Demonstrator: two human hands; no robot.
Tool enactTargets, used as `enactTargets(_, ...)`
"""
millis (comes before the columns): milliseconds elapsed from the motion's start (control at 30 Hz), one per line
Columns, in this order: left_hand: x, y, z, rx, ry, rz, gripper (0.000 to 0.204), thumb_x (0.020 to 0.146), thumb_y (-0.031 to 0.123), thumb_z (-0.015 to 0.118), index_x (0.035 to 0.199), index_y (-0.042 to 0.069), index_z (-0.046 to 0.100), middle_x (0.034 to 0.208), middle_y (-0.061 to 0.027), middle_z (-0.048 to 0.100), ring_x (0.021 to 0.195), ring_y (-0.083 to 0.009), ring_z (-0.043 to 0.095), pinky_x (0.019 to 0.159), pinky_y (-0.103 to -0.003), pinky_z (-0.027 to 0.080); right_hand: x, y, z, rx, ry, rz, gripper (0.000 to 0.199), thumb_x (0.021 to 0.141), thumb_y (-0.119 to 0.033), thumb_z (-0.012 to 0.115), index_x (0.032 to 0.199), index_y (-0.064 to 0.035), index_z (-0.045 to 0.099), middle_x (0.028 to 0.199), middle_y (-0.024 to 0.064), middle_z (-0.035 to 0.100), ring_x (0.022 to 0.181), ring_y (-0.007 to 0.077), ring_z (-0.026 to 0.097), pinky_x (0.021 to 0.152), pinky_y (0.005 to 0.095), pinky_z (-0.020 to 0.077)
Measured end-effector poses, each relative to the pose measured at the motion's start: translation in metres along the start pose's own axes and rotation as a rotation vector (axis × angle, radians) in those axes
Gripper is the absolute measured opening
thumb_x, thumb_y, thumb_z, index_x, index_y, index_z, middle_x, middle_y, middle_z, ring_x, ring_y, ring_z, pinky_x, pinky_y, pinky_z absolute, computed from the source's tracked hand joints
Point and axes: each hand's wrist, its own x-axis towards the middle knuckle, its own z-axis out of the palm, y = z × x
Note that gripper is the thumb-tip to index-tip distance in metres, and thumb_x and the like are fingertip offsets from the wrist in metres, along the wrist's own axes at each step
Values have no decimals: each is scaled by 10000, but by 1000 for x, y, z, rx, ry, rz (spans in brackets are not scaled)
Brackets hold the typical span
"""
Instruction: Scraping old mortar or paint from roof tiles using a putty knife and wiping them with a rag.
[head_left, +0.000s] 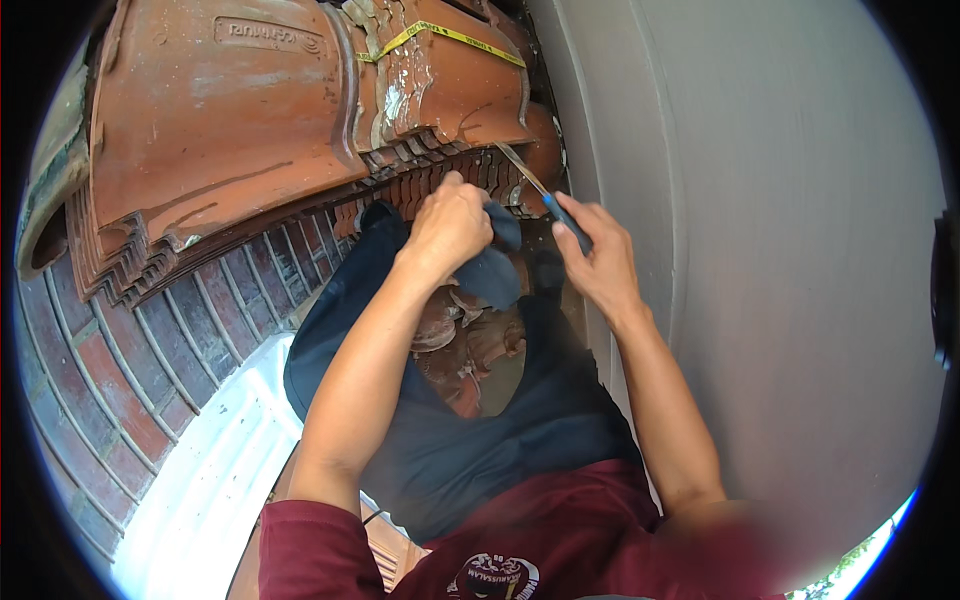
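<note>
My right hand point(600, 250) is closed around the dark, blue-tipped handle of a thin-bladed hand tool point(522, 167), perhaps a knife or scraper. Its narrow metal blade points up and left, with the tip at the lower edge of the stacked roof tiles point(455, 85). To the left, my left hand point(450, 228) is closed at a dark grey, rounded piece point(490, 279) that looks like cloth. What lies inside those fingers is hidden. Yellow tape point(470, 40) runs across the tiles above both hands.
A large clay tile stack point(225, 110) stands at the far left, above brickwork point(120, 370). A smooth grey wall point(790, 270) rises close on the right. Broken tile pieces point(465, 350) lie between my legs, and a white ribbed sheet point(215, 480) is at lower left.
</note>
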Motion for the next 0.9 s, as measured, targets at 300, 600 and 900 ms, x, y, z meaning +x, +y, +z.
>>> enactTargets(300,-14,-20,-26,73,80,-21,317,784,87,575,1035,-37,723,1002,-264,624,997,-431,621,944,-481,487,66,1,36,-121,-197,-137,326,870,-139,652,1179,-44,692,898,171,648,832,367,647,765,411,516)
enactTargets(600,-17,-22,-33,87,12,-69,300,789,91,577,1015,-43,722,993,-244,630,994,-422,625,929,-480,493,51,3,81,72,-44,-27,337,863,-117,639,1179,-13,691,948,191,657,862,369,658,802,411,525)
enactTargets(900,-13,-18,-31,130,3,-47,306,788,88,577,1023,-51,716,1007,-250,638,995,-423,632,923,-476,501,58,-2,73,-84,-82,-51,325,876,-153,628,1182,-79,704,953,146,652,869,359,654,800,431,529)
